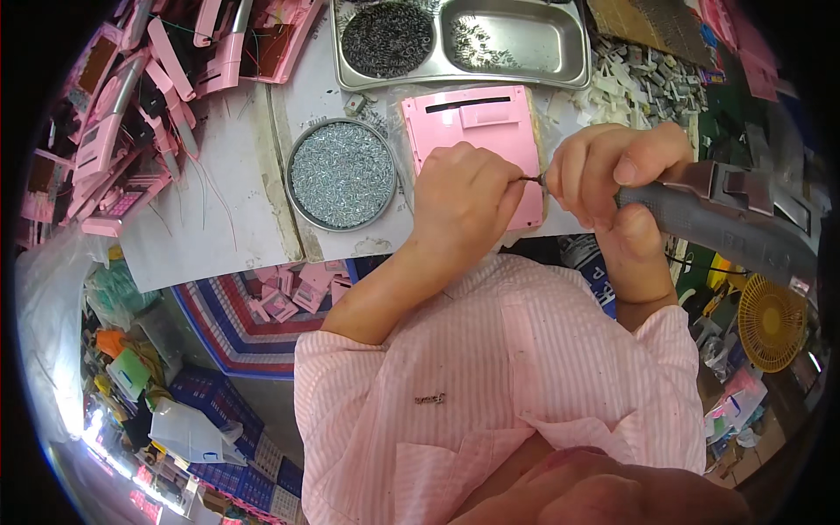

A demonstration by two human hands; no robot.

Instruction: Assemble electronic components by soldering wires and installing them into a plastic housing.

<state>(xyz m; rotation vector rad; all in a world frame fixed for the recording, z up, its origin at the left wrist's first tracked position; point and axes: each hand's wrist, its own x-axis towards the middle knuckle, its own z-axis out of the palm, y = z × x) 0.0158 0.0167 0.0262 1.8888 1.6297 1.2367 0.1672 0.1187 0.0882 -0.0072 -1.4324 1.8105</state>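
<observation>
My right hand (612, 171) wraps round a grey electric screwdriver (726, 219), held nearly level with its dark bit (530, 178) pointing left. The fingers of my left hand (464, 188) are pinched together at the bit's tip; what lies between them is hidden. Both hands are over a pink plastic panel (437, 122) with a dark slot along its far edge. A round metal dish (290, 179) full of small silvery screws (343, 173) stands left of the panel.
Beyond the panel is a steel compartment tray (547, 39) with dark springs (388, 39) and small metal parts. White plastic pieces (626, 83) lie heaped at the right. Pink casings with wires (114, 140) crowd the left. Below the table edge sits a striped bag (219, 328) with pink parts.
</observation>
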